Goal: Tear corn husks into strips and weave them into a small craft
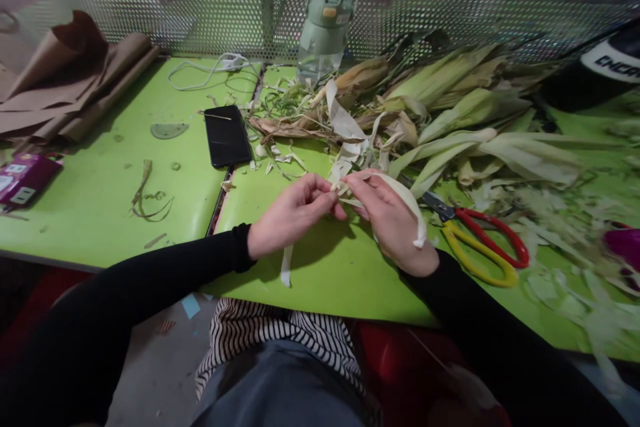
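Pale strips of corn husk (407,199) are pinched between my two hands, which meet over the green table. My left hand (299,208) has its fingertips closed on the strips. Close beside it, my right hand (383,217) grips them too, and one long strip drapes over its back. Another pale strip (287,267) hangs down below my left hand. Just right of my right hand lie scissors (483,240) with one red and one yellow handle. A heap of corn husks (450,113) spreads behind my hands.
A black phone (227,137) lies left of the husks. Behind stands a green water bottle (324,30); a white cable (200,73) is nearby. Brown paper (75,87) and a purple pack (27,180) sit far left. A perforated metal screen (215,7) borders the back.
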`<state>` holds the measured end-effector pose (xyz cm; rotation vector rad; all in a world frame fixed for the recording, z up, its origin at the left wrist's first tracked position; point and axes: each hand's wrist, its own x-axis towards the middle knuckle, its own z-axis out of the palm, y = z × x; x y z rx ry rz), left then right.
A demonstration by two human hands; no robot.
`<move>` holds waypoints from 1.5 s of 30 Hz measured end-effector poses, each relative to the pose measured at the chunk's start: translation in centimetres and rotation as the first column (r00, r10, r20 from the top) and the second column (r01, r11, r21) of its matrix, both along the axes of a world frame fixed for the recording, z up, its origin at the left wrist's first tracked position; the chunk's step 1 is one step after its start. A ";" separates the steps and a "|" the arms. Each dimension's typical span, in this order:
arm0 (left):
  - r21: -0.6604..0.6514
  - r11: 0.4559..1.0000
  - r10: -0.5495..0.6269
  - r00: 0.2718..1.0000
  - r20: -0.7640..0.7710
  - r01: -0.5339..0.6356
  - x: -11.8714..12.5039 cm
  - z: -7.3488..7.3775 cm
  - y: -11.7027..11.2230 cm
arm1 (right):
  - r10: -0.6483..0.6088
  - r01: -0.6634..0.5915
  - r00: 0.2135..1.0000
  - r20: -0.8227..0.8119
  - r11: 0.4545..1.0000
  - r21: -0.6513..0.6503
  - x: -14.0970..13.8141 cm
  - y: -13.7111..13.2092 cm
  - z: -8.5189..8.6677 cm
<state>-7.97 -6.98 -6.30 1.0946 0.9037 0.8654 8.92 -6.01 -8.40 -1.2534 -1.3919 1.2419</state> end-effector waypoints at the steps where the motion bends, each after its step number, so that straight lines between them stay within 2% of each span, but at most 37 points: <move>1: -0.015 1.000 -0.020 0.999 0.026 0.020 -0.1 -0.1 0.0 | 0.013 -0.014 1.000 -0.027 1.000 -0.011 -0.1 0.0 0.1; 4: -0.080 0.987 -0.130 0.984 0.120 0.140 -0.3 -0.2 0.2 | 0.061 -0.061 0.998 -0.025 0.998 0.000 -0.1 0.1 0.4; 6: -0.127 0.976 -0.158 0.974 0.163 0.179 -0.7 0.1 0.5 | 0.087 -0.087 0.996 0.002 0.996 0.009 0.1 0.2 0.7; 9: -0.142 0.985 -0.059 0.969 0.239 0.096 -1.4 1.2 1.1 | 0.101 -0.101 0.995 0.010 0.994 0.044 0.4 0.1 1.1; 12: -0.125 0.992 0.039 0.939 0.341 0.004 -2.1 2.3 1.5 | 0.113 -0.120 0.992 0.053 0.983 0.142 0.3 -0.1 1.5; 15: -0.191 0.980 0.021 0.927 0.376 0.055 -2.1 2.6 1.5 | 0.193 -0.216 0.972 0.132 0.957 0.193 -0.3 -0.3 1.8; 17: -0.239 0.966 0.002 0.925 0.380 0.096 -2.0 2.5 1.4 | 0.260 -0.283 0.953 0.153 0.947 0.154 -0.4 -0.3 1.9; 19: -0.246 0.965 0.012 0.920 0.392 0.093 -1.9 2.3 1.3 | 0.271 -0.288 0.949 0.161 0.953 0.097 -0.3 -0.2 1.9; 22: -0.215 0.975 0.046 0.905 0.423 0.051 -1.9 2.2 1.3 | 0.183 -0.195 0.966 0.185 0.979 0.050 0.4 0.2 1.6; 24: -0.210 0.977 0.063 0.900 0.432 0.033 -2.0 2.2 1.4 | 0.047 -0.088 0.966 0.253 0.985 0.150 0.9 0.5 1.5; 25: -0.213 0.977 0.078 0.899 0.431 0.018 -2.0 2.1 1.5 | -0.050 -0.036 0.949 0.311 0.964 0.264 1.1 0.6 1.5; 26: -0.220 0.976 0.097 0.899 0.427 0.000 -1.9 2.1 1.5 | -0.168 -0.001 0.914 0.370 0.909 0.416 1.3 0.7 1.6; 27: -0.227 0.974 0.119 0.899 0.420 -0.023 -1.8 2.0 1.5 | -0.291 -0.001 0.862 0.414 0.817 0.576 1.4 0.6 1.6; 28: -0.234 0.971 0.142 0.900 0.413 -0.046 -1.7 2.0 1.6 | -0.398 -0.043 0.804 0.441 0.701 0.711 1.3 0.4 1.7; 30: -0.236 0.969 0.170 0.898 0.405 -0.076 -1.5 2.0 1.5 | -0.504 -0.229 0.721 0.476 0.475 0.850 1.0 -0.1 1.8; 31: -0.234 0.969 0.173 0.897 0.406 -0.081 -1.3 2.0 1.4 | -0.505 -0.342 0.696 0.511 0.393 0.854 0.7 -0.5 1.9; 33: -0.230 0.971 0.164 0.898 0.408 -0.073 -1.1 2.0 1.1 | -0.471 -0.537 0.639 0.609 0.295 0.791 -0.1 -1.2 1.9; 35: -0.230 0.972 0.137 0.904 0.406 -0.044 -1.0 1.9 0.9 | -0.449 -0.638 0.592 0.670 0.247 0.729 -0.9 -1.7 1.8; 37: -0.220 0.975 0.098 0.913 0.395 -0.009 -1.0 1.5 0.7 | -0.445 -0.656 0.602 0.663 0.198 0.728 -1.4 -1.9 1.7; 39: -0.181 0.983 0.061 0.923 0.381 0.010 -1.1 1.1 0.7 | -0.403 -0.627 0.672 0.622 0.138 0.767 -1.5 -1.8 1.7; 40: -0.152 0.988 0.042 0.928 0.370 0.016 -1.2 0.8 0.8 | -0.362 -0.602 0.709 0.605 0.136 0.787 -1.4 -1.7 1.7; 41: -0.121 0.992 0.021 0.935 0.355 0.024 -1.3 0.6 0.8 | -0.320 -0.555 0.751 0.578 0.168 0.815 -1.3 -1.6 1.7; 42: -0.094 0.995 -0.002 0.942 0.337 0.035 -1.4 0.5 0.9 | -0.287 -0.479 0.797 0.532 0.237 0.845 -1.1 -1.4 1.7; 45: -0.073 0.993 -0.064 0.955 0.289 0.088 -1.6 0.5 1.1 | -0.301 -0.121 0.897 0.324 0.539 0.834 -0.6 -1.0 1.8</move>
